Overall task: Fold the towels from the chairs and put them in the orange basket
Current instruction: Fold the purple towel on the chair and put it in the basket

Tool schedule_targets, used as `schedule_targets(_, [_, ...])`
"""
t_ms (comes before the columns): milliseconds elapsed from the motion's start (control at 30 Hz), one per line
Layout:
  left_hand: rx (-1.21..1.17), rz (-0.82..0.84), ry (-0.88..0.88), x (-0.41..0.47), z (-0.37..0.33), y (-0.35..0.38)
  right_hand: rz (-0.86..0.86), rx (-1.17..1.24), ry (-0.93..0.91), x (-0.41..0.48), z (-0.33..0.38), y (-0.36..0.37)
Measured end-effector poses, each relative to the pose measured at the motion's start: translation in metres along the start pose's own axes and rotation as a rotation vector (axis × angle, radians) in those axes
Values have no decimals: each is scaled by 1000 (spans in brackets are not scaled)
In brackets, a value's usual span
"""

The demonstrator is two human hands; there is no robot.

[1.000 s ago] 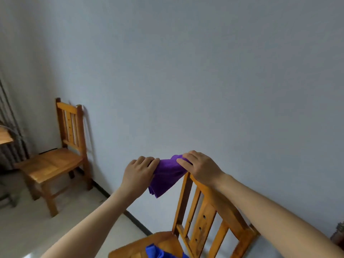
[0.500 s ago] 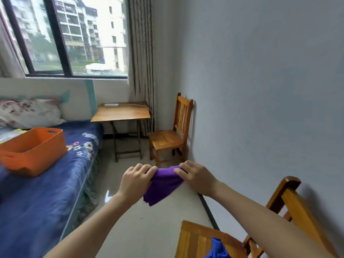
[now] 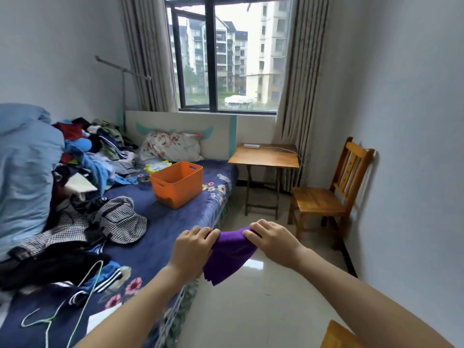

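Observation:
A folded purple towel (image 3: pixel 229 257) hangs in the air between my two hands, above the floor beside the bed. My left hand (image 3: pixel 192 246) grips its left upper edge with curled fingers. Its right upper edge is gripped by my right hand (image 3: pixel 270 238). The orange basket (image 3: pixel 177 183) stands on the blue flowered bed (image 3: pixel 160 237), further off and to the left of my hands. A wooden chair (image 3: pixel 329 194) with a bare seat stands against the right wall.
Heaps of clothes (image 3: pixel 82 172) and a light blue quilt (image 3: pixel 25 172) cover the bed's left side. A small wooden folding table (image 3: pixel 265 156) stands under the window. A corner of a second wooden chair (image 3: pixel 337 336) shows at the bottom right. Glossy tiled floor (image 3: pixel 263 297) lies below my hands.
My view has swung left from the wall and near chair to the bed and window. Both hands have kept their grip on the purple towel. The basket now lies nearer the middle.

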State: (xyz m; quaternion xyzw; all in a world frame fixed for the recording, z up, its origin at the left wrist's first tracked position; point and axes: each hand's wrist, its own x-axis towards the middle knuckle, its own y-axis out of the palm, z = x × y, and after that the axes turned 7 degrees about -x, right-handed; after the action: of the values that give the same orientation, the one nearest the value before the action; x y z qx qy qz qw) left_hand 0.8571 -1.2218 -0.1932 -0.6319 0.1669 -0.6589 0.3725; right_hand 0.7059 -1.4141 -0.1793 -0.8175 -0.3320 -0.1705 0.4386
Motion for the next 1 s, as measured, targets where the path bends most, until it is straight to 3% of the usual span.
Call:
schedule_targets(200, [72,27,-49,-15,34,-7,8,42,1,35,14,27])
schedule_targets(533, [170,126,-153,36,76,40,-70,119,-64,78,-47,99])
schedule_targets(1000, [142,204,-350,36,206,126,-58,234,-255,176,-75,267])
